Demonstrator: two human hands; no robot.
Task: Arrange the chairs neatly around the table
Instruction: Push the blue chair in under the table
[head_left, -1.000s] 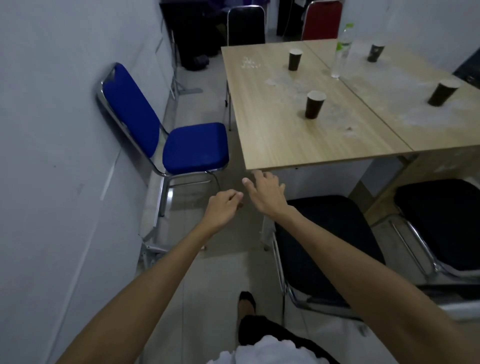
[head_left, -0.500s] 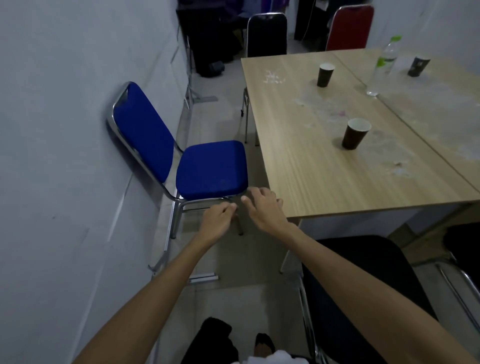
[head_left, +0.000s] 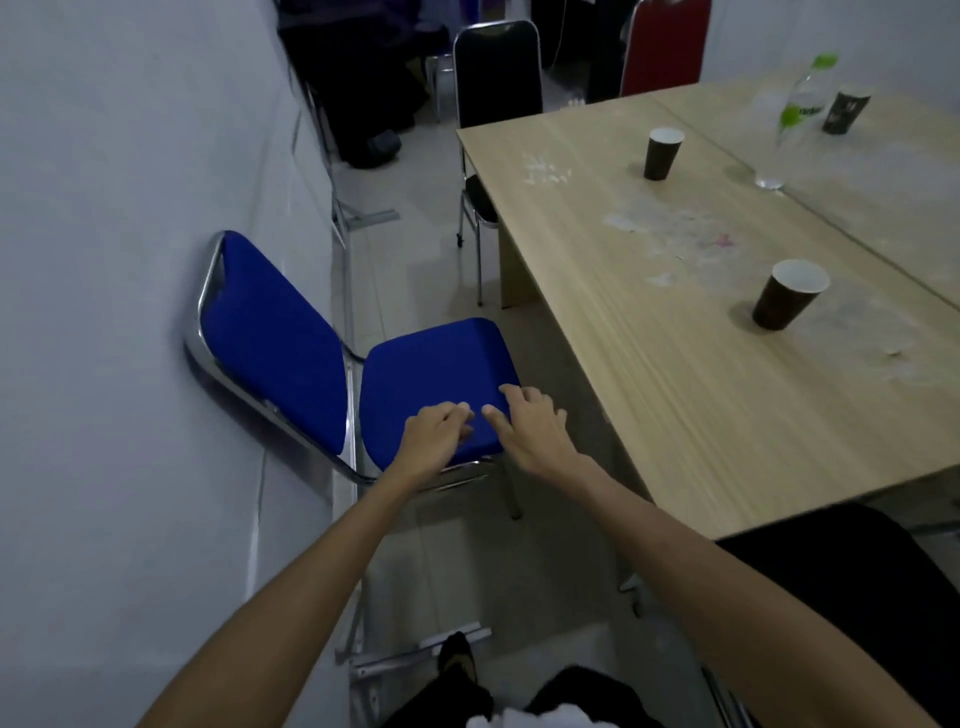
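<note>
A blue chair is standing with its backrest against the white wall, its seat facing the wooden table, and both of the person's hands are reaching over the seat's near front corner. The left hand is lying above the near edge of the cushion with its fingers loosely curled; whether it is touching the fabric cannot be told, and it is gripping nothing. The right hand is hovering just beside it at the seat's corner, fingers spread and relaxed, holding nothing. The chair is sitting apart from the table, with a strip of tiled floor between them. On the tabletop, three dark paper cups are standing upright: a near cup, a middle cup and a far cup; their contents cannot be made out. A clear plastic bottle with a green cap is standing near the far cup. A black chair is sitting at the table's far end, a red chair beside it, and another black seat is showing under the near edge.
</note>
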